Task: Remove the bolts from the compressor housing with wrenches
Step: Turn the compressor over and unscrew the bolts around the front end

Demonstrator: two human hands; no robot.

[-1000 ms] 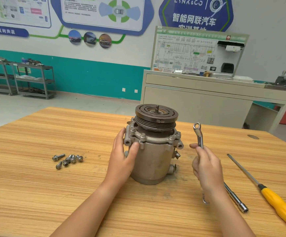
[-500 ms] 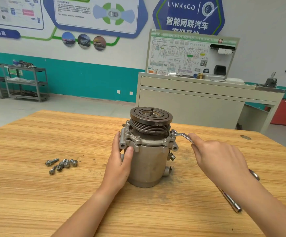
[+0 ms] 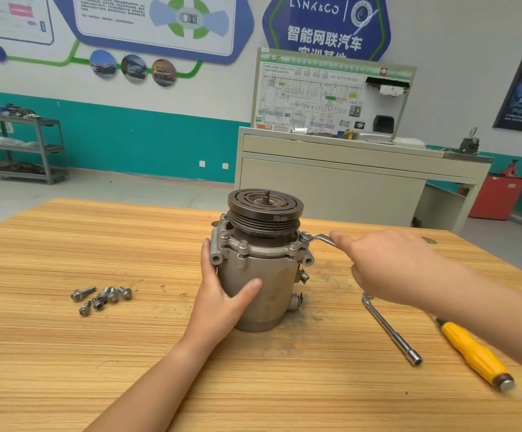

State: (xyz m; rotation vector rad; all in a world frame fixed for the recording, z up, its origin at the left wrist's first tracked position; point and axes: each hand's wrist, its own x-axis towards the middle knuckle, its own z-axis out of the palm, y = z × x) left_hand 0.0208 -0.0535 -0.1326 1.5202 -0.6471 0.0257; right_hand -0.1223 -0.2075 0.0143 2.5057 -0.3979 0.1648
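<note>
A grey metal compressor housing (image 3: 269,285) stands upright on the wooden table (image 3: 66,353), with a dark grooved pulley (image 3: 265,210) on top. Several bolts sit in its flange ring, one at the front (image 3: 243,244). My left hand (image 3: 222,294) wraps the housing's left side, thumb across the front. My right hand (image 3: 384,266) grips a ring wrench (image 3: 316,238) whose ring end sits over the bolt at the flange's right. Most of the wrench handle is hidden in my palm.
Several loose bolts (image 3: 102,297) lie in a cluster left of the housing. To its right, a socket extension bar (image 3: 392,330) and a yellow-handled screwdriver (image 3: 474,357) lie on the table. A beige training bench (image 3: 347,169) stands behind the table.
A second ago my right hand held the wrench upright, clear of the housing. It then swung the wrench down, and the ring end now sits on the right flange bolt. My left hand shifted slightly lower.
</note>
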